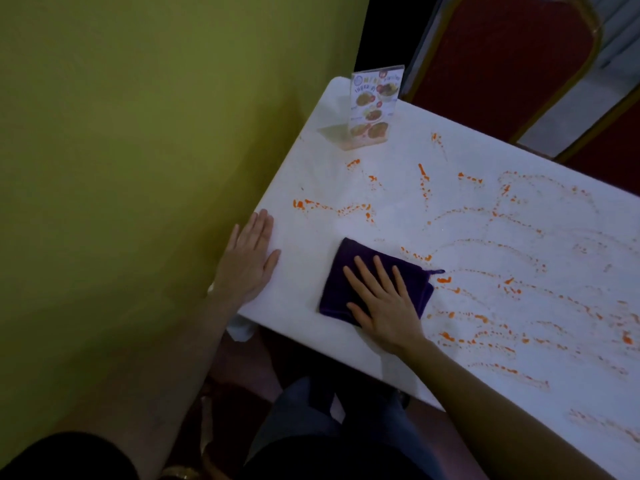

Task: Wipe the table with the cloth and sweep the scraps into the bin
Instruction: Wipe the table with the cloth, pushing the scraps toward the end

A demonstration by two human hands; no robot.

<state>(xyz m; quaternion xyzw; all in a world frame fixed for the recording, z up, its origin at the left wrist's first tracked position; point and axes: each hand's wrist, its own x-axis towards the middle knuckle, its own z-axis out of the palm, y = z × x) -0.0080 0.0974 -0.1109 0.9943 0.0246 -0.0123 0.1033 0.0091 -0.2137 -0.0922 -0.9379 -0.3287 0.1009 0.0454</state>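
A folded purple cloth (341, 271) lies on the white table (408, 188) near its front left corner. My right hand (382, 299) presses flat on the cloth with fingers spread. At the table's left edge my left hand (247, 258) rests flat, fingers apart and holding nothing. Orange sauce smears and crumbs (519, 292) streak most of the tabletop to the right of and behind the cloth. No bin is in view.
An upright acrylic menu stand (374, 105) sits at the table's far left corner. A red chair with a gold frame (502, 60) stands behind the table. A green wall (138, 133) runs close along the left edge. My legs are under the front edge.
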